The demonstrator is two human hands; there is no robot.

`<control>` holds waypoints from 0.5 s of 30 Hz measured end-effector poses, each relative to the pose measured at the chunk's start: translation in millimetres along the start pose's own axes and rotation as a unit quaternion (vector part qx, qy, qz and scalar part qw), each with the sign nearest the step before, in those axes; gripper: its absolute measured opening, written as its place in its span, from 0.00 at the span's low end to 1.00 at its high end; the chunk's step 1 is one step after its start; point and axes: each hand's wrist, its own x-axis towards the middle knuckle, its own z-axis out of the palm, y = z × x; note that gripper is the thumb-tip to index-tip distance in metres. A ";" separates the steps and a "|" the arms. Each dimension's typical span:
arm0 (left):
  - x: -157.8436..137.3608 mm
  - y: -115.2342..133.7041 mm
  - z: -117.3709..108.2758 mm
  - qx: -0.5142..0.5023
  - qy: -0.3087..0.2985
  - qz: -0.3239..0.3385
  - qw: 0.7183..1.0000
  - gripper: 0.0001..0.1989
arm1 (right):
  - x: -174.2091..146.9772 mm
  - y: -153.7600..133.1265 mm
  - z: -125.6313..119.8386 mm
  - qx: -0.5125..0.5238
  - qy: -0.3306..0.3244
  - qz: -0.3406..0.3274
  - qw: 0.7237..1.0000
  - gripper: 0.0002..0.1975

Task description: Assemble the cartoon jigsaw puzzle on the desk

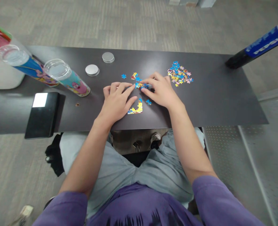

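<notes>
Small jigsaw pieces (138, 85), mostly blue with some orange, lie on the dark table between my two hands. My left hand (115, 102) rests on the table with its fingers apart, its index fingertip touching the left side of these pieces. Thumb and fingers of my right hand (161, 89) close around pieces on the other side, partly hiding them. Nearer to me is a joined, mostly yellow jigsaw corner (139, 110), close to my left thumb. Single blue pieces (148, 102) (123, 76) lie around, and a few loose pieces (135, 75) sit just beyond my fingertips.
A pile of jigsaw pieces (180, 74) lies right of my right hand. Clear-topped printed tubes (76, 83) (32, 67) stand at left, near round silvery lids (92, 70) (108, 57). A black phone-like device (41, 119) overhangs the front edge. At far right stands a blue-and-black cylinder (258, 47).
</notes>
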 end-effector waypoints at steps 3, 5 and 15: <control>0.9 -0.2 3.0 0.003 0.004 -0.011 1.000 0.24 | 2.2 -6.4 7.0 -0.013 -0.015 -0.011 1.000 0.14; 0.2 -4.0 0.0 0.001 0.014 -0.027 1.000 0.23 | 1.8 -1.8 8.1 -0.014 -0.015 -0.010 1.000 0.14; -4.4 -3.2 6.2 0.009 0.013 -0.015 1.000 0.25 | 0.2 21.9 9.1 -0.006 0.033 0.014 0.999 0.12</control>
